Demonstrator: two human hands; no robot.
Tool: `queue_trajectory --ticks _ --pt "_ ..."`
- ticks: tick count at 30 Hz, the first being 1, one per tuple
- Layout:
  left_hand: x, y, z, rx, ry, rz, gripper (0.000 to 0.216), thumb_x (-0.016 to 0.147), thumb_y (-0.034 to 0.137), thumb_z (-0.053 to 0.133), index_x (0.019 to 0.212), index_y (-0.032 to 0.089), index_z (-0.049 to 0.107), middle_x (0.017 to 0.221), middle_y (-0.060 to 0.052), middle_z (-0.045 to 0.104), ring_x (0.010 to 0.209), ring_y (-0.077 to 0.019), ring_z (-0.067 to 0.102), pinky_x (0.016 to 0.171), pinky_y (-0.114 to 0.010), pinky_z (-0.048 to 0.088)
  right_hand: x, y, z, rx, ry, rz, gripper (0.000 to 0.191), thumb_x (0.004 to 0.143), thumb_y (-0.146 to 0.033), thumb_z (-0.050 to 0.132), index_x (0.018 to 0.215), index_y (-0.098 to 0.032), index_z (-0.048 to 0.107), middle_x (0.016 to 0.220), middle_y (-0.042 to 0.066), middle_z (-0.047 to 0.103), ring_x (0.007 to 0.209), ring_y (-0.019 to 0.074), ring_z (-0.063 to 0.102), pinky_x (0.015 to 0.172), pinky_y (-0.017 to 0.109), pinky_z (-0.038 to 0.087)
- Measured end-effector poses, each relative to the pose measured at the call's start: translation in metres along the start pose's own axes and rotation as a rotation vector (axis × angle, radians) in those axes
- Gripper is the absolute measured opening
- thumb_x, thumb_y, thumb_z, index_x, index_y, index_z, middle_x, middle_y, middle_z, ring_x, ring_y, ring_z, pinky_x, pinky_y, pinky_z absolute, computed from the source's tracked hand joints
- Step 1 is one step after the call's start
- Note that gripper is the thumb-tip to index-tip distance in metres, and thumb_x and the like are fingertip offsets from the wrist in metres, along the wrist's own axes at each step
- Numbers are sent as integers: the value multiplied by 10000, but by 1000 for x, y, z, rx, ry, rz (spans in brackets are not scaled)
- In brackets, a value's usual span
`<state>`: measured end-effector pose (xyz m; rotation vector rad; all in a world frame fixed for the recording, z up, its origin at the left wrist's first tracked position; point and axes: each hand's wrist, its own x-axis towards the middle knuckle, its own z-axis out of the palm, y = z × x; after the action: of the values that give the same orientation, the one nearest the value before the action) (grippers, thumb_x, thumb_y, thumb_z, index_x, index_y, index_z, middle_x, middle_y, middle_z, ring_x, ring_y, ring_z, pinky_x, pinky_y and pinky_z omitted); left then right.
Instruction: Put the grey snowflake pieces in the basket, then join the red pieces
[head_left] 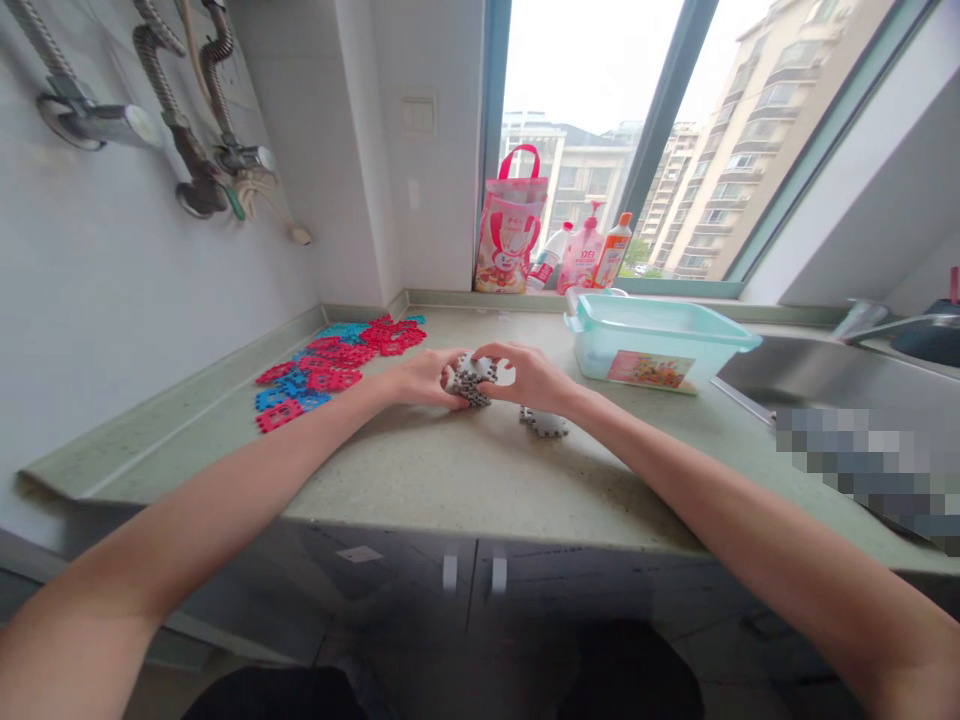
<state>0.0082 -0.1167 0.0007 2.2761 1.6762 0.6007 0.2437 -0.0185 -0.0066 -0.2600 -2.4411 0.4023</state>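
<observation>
Both my hands meet at the middle of the green countertop. My left hand and my right hand are closed on a small cluster of white interlocking puzzle tiles, held just above the counter. One more white tile lies flat on the counter below my right wrist. A spread of red and blue tiles lies to the left, near the wall.
A pale turquoise plastic tub stands to the right of my hands. Beyond it are a metal sink and tap. A pink bag and bottles stand on the window sill. Hoses hang on the left wall.
</observation>
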Motion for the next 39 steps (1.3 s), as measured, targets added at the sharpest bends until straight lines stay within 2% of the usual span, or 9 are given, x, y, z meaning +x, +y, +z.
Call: queue_trajectory --ticks 4,12,17,20,23,28,31,34,39 --pt "-1 3 0 -6 -4 -17 825 693 566 864 1415 252 615 876 7 677 754 -177 623 664 -279 418 -1 5 5 1 -55 35 385 903 -318 746 1285 -272 731 1154 52 781 1026 230 703 923 374 550" --pt "1 8 7 -37 53 -57 597 744 691 800 1079 203 723 699 38 579 642 -155 531 614 -280 311 -3 3 1 62 -95 20 369 965 -385 703 1308 -248 721 1204 62 782 1035 225 711 877 371 586" --pt "2 3 9 -73 59 -42 576 747 681 810 1058 200 746 669 47 557 631 -149 519 607 -273 293 -3 2 0 108 -112 23 445 882 -425 791 1284 -246 723 1170 54 784 1005 225 712 847 365 608" --pt "3 -3 9 -83 36 -9 580 724 648 844 1093 210 749 730 39 620 680 -157 560 624 -261 325 -3 6 0 145 -103 46 418 858 -356 790 1259 -255 730 1146 36 779 988 209 715 800 328 609" --pt "3 -7 9 -124 31 41 682 695 588 885 1252 233 715 900 19 713 786 -175 622 682 -251 395 -4 9 2 156 -91 59 397 834 -298 781 1226 -254 741 1145 30 776 952 194 714 787 318 607" --pt "1 -5 9 -159 47 35 842 707 526 889 1444 220 620 1017 -22 738 819 -185 649 718 -265 456 -2 6 -1 180 -21 46 357 830 -312 795 1178 -241 755 1109 20 784 948 194 727 903 378 626" --pt "0 -7 9 -108 66 -4 917 701 555 887 1491 192 596 1007 -48 723 786 -183 637 702 -276 459 2 6 -27 135 100 31 342 850 -339 800 1175 -243 752 1132 22 784 1007 203 727 958 400 623" --pt "1 -12 10 -67 90 -6 967 702 593 876 1520 171 579 1082 -89 714 815 -186 641 739 -291 479 -1 18 -76 -12 280 36 350 861 -368 807 1183 -244 745 1197 35 774 1073 216 713 989 420 611" --pt "0 -15 11 -45 82 17 960 725 601 854 1537 176 566 1090 -98 720 834 -194 646 757 -300 487 -30 63 -158 -356 583 224 355 887 -407 799 1192 -232 748 1104 91 783 1036 242 716 989 454 580"
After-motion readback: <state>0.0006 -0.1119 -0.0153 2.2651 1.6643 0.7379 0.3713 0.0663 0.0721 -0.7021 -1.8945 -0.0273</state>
